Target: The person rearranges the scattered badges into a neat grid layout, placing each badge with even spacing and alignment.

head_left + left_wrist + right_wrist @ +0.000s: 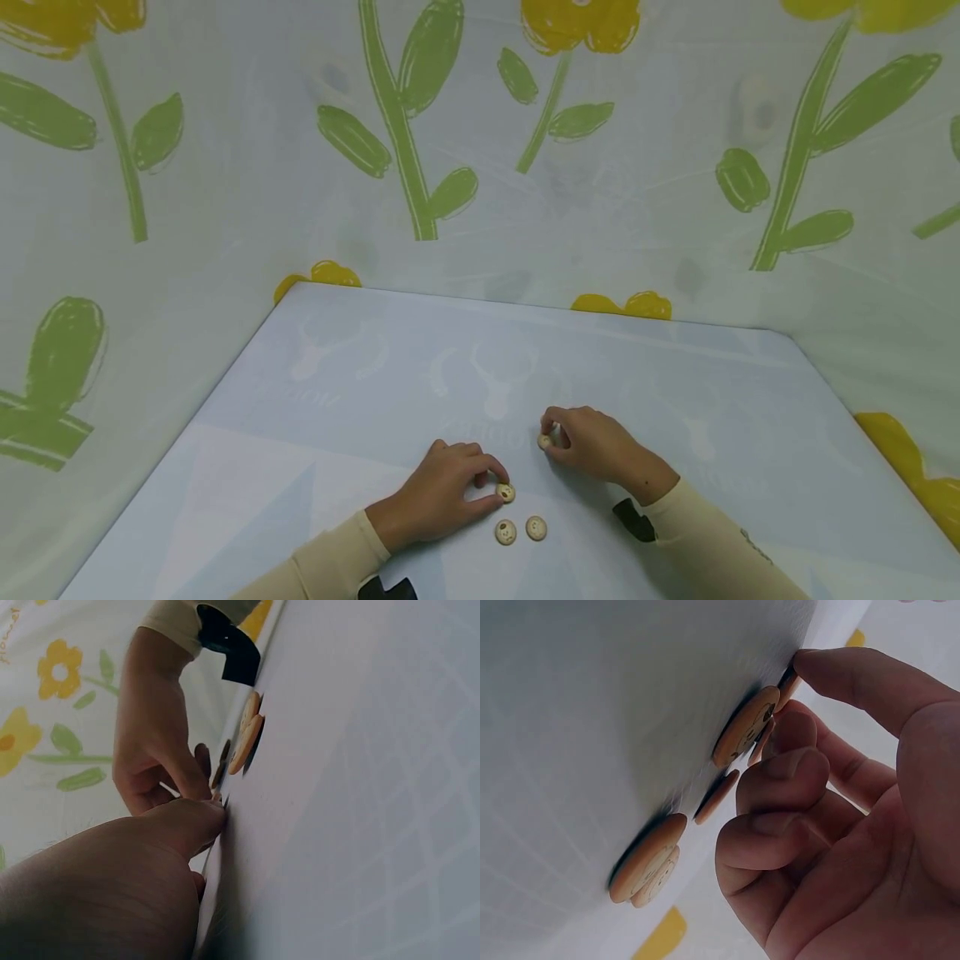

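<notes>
My left hand (444,490) pinches a round wooden disc (507,493) by its edges between thumb and index finger, low on the tabletop. Farther back and to the right, my right hand (597,444) holds another small disc (545,442) between thumb and fingertip. Two more pale discs, the left one (506,532) and the right one (536,527), lie side by side in front of the hands. Dark printed marks show on their faces. In the right wrist view a disc (748,726) with a face-like drawing lies beside the curled fingers (769,840).
A pale table (360,358) with faint deer-head prints and triangles lies beneath the hands. Behind it hangs a white cloth (262,150) with green stems and yellow flowers. Black devices sit at both wrists, the right one (634,521) near the cuff.
</notes>
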The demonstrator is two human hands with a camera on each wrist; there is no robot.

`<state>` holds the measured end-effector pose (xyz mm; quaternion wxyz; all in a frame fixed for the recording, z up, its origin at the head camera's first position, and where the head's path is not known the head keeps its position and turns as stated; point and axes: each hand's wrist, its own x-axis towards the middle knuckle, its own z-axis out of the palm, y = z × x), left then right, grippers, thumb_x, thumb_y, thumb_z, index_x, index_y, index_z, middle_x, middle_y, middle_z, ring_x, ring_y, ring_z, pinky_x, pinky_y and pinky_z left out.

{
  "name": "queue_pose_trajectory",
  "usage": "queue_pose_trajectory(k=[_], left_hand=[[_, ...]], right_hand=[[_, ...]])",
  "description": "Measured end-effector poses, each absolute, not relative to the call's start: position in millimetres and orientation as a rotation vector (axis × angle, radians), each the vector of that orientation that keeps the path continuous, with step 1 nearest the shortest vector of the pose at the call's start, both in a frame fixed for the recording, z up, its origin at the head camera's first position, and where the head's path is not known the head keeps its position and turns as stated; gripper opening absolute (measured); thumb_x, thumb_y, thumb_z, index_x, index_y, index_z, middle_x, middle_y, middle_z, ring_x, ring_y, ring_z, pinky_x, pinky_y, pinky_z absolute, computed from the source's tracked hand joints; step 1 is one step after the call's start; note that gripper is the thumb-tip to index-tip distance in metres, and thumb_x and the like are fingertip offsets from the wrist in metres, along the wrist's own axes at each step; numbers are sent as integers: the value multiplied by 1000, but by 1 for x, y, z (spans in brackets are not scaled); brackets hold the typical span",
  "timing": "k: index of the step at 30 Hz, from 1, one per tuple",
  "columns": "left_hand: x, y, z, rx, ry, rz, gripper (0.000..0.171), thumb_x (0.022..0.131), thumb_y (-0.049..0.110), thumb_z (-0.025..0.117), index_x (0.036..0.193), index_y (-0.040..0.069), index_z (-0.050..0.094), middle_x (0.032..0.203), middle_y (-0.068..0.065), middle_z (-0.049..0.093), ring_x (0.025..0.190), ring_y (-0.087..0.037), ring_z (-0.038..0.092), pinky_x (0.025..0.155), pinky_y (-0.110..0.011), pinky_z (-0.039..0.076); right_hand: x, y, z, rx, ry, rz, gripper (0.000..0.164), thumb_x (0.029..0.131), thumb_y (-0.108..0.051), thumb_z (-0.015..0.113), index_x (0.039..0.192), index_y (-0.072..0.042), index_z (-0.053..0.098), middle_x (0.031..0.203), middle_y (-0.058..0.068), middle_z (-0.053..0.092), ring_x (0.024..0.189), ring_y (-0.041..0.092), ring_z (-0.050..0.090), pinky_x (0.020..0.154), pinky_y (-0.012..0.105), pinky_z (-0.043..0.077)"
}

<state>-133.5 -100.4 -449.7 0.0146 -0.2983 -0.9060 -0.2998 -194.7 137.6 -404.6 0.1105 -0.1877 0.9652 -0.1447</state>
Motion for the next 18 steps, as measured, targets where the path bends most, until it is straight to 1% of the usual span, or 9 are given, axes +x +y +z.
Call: queue_pose_trajectory(k=[7, 14, 18], left_hand=[[-134, -100, -452, -932, -2818, -930, 16, 89, 39, 75, 103, 36, 70, 80, 20, 52, 75, 5, 47, 72, -25, 27], [-134, -99, -451, -935, -2820, -923, 16, 89, 39, 75, 104, 36, 70, 80, 20, 51, 75, 5, 46, 71, -24, 28], [-134, -100, -450, -930, -2819, -912, 16, 89, 39, 75, 103, 36, 70, 79, 20, 50, 74, 5, 46, 71, -24, 28]], right_hand=[[-194, 138, -406, -548, 2856, -413, 14, 88, -22, 77, 96, -23, 66, 68, -7, 52, 63, 10, 48, 56, 26, 40], [-189, 136, -403, -537, 2883, -419, 14, 90, -26, 75, 101, -23, 67, 69, -6, 51, 63, 10, 47, 57, 27, 39], [-181, 137, -400, -608, 2898, -419, 13, 90, -25, 74, 99, -24, 66, 69, -9, 50, 63, 8, 45, 56, 25, 38]])
